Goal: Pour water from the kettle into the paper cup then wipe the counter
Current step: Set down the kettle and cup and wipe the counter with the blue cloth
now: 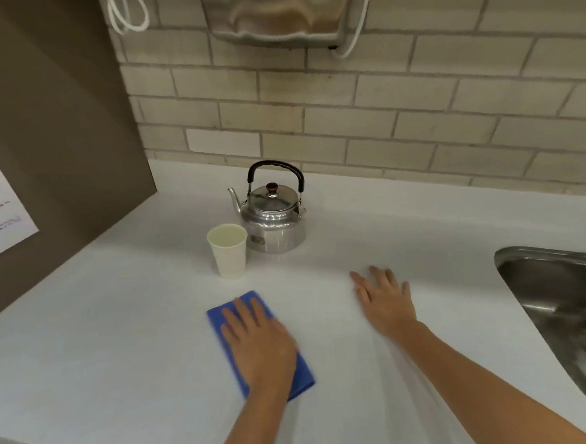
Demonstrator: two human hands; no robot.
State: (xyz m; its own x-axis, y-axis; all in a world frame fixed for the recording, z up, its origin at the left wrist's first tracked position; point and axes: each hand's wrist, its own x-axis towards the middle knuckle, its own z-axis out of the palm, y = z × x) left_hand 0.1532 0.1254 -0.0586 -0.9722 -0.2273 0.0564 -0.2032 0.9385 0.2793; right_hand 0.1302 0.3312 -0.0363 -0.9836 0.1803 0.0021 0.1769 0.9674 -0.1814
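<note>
Wiping step: left hand (258, 344) fingers flat on cloth (222, 315), lower centre; right hand (385, 302) spread, empty. Next: sweep surface (120, 335).

Blue cloth (259, 344), white paper cup (229, 251), silver kettle (273, 212) with black handle, white counter (120, 335), beige brick-pattern tiles (415, 111).

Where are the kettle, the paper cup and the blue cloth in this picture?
kettle (274, 228): head view, on its shiny metal body.
paper cup (231, 258): head view, on its white outer wall.
blue cloth (218, 320): head view, on the bare far-left part beside the left hand (258, 344) that lies on it.
</note>
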